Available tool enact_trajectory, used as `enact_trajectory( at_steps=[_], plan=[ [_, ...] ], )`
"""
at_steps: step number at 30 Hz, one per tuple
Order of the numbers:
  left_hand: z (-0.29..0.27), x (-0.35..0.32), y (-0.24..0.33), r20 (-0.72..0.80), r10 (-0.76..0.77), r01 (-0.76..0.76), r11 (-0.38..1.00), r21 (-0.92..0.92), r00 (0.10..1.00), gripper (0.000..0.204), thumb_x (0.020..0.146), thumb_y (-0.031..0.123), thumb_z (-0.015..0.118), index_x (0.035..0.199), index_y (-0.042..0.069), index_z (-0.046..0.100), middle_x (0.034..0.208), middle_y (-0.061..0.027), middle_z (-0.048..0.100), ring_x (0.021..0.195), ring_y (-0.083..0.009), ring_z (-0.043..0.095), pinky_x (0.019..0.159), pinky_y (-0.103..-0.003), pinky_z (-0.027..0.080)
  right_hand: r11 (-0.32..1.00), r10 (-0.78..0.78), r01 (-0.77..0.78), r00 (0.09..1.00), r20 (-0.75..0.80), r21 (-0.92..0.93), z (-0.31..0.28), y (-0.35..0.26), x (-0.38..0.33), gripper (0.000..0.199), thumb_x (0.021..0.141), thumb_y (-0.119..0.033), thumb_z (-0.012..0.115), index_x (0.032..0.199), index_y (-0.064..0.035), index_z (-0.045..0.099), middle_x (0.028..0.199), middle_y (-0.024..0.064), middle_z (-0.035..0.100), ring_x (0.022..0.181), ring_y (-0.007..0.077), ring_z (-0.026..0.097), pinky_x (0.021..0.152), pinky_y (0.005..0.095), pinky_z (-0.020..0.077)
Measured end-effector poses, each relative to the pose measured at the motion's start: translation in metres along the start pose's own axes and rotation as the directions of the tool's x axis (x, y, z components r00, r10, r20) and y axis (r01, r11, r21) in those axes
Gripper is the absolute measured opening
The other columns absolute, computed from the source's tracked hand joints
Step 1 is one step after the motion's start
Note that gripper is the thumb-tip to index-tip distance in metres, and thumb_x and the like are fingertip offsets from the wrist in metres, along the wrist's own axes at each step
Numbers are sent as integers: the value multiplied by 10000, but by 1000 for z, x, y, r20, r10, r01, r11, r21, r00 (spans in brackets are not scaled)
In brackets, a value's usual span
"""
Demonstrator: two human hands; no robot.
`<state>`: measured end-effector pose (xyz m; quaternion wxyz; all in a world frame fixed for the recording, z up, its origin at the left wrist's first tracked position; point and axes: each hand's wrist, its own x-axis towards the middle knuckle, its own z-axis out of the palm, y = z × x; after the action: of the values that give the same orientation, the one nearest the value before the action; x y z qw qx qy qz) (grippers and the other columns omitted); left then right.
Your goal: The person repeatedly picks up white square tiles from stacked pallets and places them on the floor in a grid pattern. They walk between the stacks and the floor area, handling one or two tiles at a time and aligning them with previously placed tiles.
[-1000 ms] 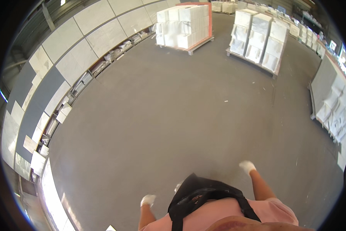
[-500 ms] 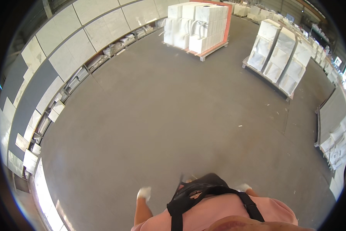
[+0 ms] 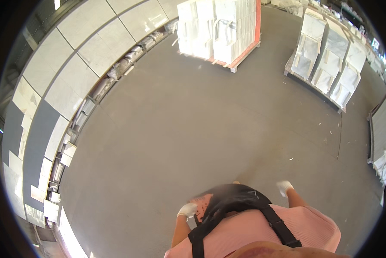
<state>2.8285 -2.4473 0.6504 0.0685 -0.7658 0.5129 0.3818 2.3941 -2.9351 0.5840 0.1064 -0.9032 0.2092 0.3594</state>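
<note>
My left hand [image 3: 187, 210], in a white glove, hangs beside a black bag-like piece [image 3: 234, 200] worn on dark straps [image 3: 280, 224] over a pink top [image 3: 244, 230]. Its fingers are smeared, and nothing shows in it. A pinkish patterned patch [image 3: 201, 204] lies right beside that hand; what it is I cannot make out. Out to the right, my right hand [image 3: 284, 187], also white-gloved, hangs away from the body over the grey floor [image 3: 171, 142]. Its fingers reach loosely forward and hold nothing that I can see.
Ahead, a pallet [image 3: 231, 65] bears stacked white slabs [image 3: 219, 32]. Farther right another pallet [image 3: 309, 88] carries tilted marble-like tiles [image 3: 330, 56]. Tile panels [image 3: 68, 81] line the left wall above low racks [image 3: 87, 107]. More slabs [image 3: 380, 133] stand at the right edge.
My left hand has swung back to the right, close to the black piece. My right hand has moved forward and into fuller view. The pallets sit slightly farther apart in the view.
</note>
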Motion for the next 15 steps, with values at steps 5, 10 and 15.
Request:
enact_trajectory(
  at_steps=[5, 10, 15],
  plan=[
    [7, -42, -71, 84, -554, 532, 731, -427, 829, 326, 957, 327, 595, 1145, 84, 703, 1135, -131, 725, 1120, -347, 684, 934, -480, 550, 949, -296, 311, 820, -489, -53, -271, -30, 161, 275, 937, -210, 662, 1170, -85, 736, 1235, 126, 734, 1216, 322, 654, 1037, 415, 519],
    [-17, -44, -129, 274, -654, 709, 639, -298, 705, 333, 951, 287, 572, 1165, 82, 724, 1195, -162, 709, 1167, -361, 672, 984, -471, 537, 571, 228, 167, 908, -351, 804, -407, -59, 272, 414, 961, -352, 662, 1278, -91, 713, 1308, 94, 718, 1229, 337, 641, 1050, 368, 498],
    [-135, 33, -239, 237, -731, 760, 558, -333, 640, 351, 945, 247, 550, 1185, 80, 744, 1255, -193, 693, 1213, -374, 660, 1034, -461, 524, 998, 20, 4, 935, -353, 67, -365, -76, 348, 252, 964, -155, 539, 1081, -64, 743, 1144, 151, 753, 1046, 342, 725, 899, 444, 590]
  ],
)
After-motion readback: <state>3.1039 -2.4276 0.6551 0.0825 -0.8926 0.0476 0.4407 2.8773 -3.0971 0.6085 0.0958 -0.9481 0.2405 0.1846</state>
